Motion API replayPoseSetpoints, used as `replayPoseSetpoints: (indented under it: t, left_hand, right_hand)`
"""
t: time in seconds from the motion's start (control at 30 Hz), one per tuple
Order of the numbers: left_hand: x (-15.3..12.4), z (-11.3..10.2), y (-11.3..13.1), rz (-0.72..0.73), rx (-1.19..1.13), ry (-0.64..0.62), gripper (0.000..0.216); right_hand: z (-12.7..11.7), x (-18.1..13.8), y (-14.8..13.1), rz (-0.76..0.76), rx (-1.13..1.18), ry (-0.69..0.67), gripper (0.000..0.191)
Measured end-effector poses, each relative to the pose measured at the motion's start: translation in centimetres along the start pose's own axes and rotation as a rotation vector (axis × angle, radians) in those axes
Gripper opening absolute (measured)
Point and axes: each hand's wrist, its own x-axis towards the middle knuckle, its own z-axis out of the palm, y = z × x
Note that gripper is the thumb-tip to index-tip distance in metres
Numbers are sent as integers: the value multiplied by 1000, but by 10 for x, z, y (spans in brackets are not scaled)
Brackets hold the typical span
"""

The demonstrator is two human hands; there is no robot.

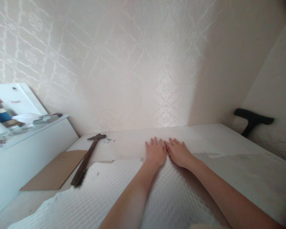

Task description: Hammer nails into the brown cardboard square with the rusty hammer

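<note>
My left hand point(155, 152) lies flat with its fingers stretched out, pointing toward the wall. Right beside it, my right hand point(180, 153) is flat too, fingers outspread, the thumb side close to the left hand. Both press on the far edge of a white sheet with a raised dimpled texture point(119, 181), their fingertips resting on the white surface point(128, 146) beyond it. The sheet's edge looks torn in places. Neither hand holds anything. Left of the hands lies a hammer point(87, 160) with a dark wooden handle.
Several small bits point(108, 140) lie near the hammer head. A brown cardboard piece point(54, 170) lies further left, by a white cabinet point(33, 159) with assorted items on top. A black T-shaped handle point(252, 119) rises at the right. Patterned wall point(133, 63) stands behind.
</note>
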Motion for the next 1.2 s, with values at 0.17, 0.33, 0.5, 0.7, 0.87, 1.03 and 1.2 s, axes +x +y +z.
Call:
replayPoseSetpoints:
  t: [0.17, 0.33, 0.5, 0.7, 0.87, 1.03, 1.2]
  left_hand:
    - [0, 1, 0, -4, 4, 6, 50]
    - [0, 0, 0, -6, 11, -9, 51]
    - [-1, -1, 0, -5, 9, -10, 52]
    - [0, 0, 0, -8, 3, -8, 51]
    - [0, 0, 0, -2, 4, 0, 51]
    - [0, 0, 1, -5, 3, -3, 51]
    - [-1, 1, 0, -1, 5, 9, 51]
  right_hand:
    - [-1, -1, 0, -8, 3, 1, 53]
    - [-1, -2, -1, -2, 12, 11, 53]
    - [-1, -1, 0, -10, -3, -2, 53]
    - [0, -1, 0, -1, -17, 5, 52]
    - [1, -1, 0, -6, 1, 19, 53]
    - [1, -1, 1, -10, 13, 18, 53]
    - [1, -1, 0, -12, 8, 18, 53]
